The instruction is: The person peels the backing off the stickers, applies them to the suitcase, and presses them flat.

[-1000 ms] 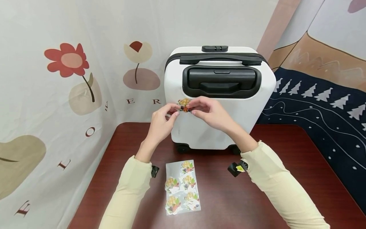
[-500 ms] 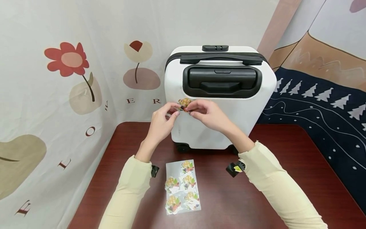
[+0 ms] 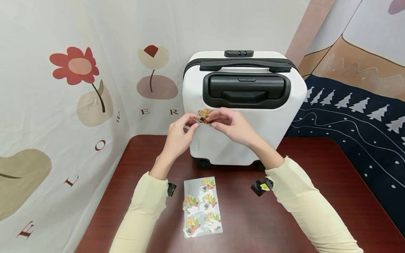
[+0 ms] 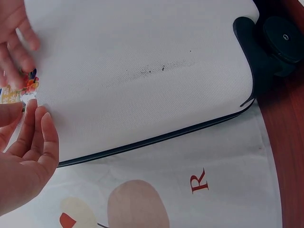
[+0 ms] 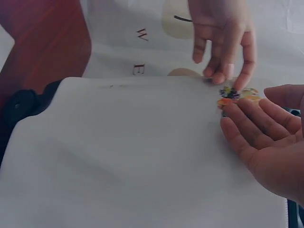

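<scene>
A gold sticker with fruit and berry print [image 3: 204, 112] lies on the front of a white suitcase [image 3: 227, 147], below its handle recess. At the sticker's left edge my left hand [image 3: 179, 135] touches with thumb and index fingertips, which stand slightly apart. From the other side my right hand [image 3: 235, 126] rests its fingertips on the berry part. The right wrist view shows those right fingers [image 5: 259, 126] nearly straight, the thumb held away. Fingers hide part of the sticker in every view.
On the dark red table [image 3: 253, 218], nearer me, lies a backing sheet [image 3: 193, 186] with several similar stickers. The suitcase stands upright on the table, its black wheels [image 3: 202, 162] at the bottom. Printed cloth [image 3: 142, 35] hangs behind and at both sides.
My right hand shifts slightly left across the sticker, then back to the right. My left hand stays nearly still at the edge. The sheet of stickers has not moved.
</scene>
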The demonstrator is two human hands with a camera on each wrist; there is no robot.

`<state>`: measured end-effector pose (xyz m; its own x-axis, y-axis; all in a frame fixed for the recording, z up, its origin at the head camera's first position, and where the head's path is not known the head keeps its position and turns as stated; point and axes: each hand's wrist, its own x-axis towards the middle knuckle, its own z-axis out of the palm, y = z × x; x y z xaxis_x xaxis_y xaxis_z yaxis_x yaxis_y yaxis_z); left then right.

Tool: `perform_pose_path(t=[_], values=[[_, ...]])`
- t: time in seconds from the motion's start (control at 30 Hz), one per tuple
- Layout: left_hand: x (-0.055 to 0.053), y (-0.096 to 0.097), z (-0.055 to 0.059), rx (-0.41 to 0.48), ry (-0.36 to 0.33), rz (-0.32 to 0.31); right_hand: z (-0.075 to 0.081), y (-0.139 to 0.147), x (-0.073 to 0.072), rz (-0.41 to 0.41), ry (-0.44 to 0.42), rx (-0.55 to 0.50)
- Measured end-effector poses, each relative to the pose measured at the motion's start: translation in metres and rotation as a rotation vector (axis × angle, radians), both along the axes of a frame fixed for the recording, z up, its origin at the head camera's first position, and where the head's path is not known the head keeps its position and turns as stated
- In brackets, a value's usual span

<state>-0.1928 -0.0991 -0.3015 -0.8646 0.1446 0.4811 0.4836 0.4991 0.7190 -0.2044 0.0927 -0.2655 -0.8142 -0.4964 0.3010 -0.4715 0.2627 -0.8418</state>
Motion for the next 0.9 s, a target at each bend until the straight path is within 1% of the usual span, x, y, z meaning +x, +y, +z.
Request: perform_pose_path(t=[0.1,0.17,0.37,0.57,0.77,0.9], values=[[0.0,0.0,0.0,-0.001,0.003,-0.002,0.005,0.001,0.001,0.004,0.019,-0.039],[0.0,0.0,0.0,-0.003,0.005,-0.003,0.006,0.003,0.001,-0.001,0.014,-0.047],[0.001,0.0,0.0,-0.003,-0.005,-0.001,0.002,0.005,0.001,-0.018,-0.021,-0.008],[0.002,-0.001,0.001,-0.002,-0.005,-0.007,0.0,0.006,0.002,-0.027,-0.035,0.006],[0.002,-0.001,0.001,-0.009,-0.001,-0.013,-0.002,0.008,0.003,-0.034,-0.021,0.037],[0.003,-0.003,-0.002,-0.017,-0.003,-0.018,-0.007,0.011,0.003,-0.038,-0.005,0.057]])
